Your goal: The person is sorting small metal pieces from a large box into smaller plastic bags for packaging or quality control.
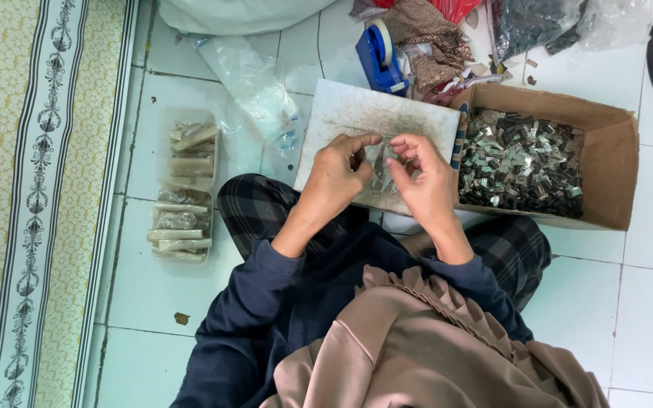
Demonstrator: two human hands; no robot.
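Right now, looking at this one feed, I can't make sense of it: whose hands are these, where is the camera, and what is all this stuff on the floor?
The single picture comes from a camera worn on a person's head, looking down at their own lap and two bare hands; there is no machine. The person sits on a white tiled floor. The left hand and right hand meet over a worn white flat board, pinching a small clear plastic piece between the fingertips; what it contains is too small to tell. To the right lies an open brown cardboard box filled with small silvery metal pieces. To the left sits a clear plastic tray of filled packets. A blue tape dispenser stands beyond the board.
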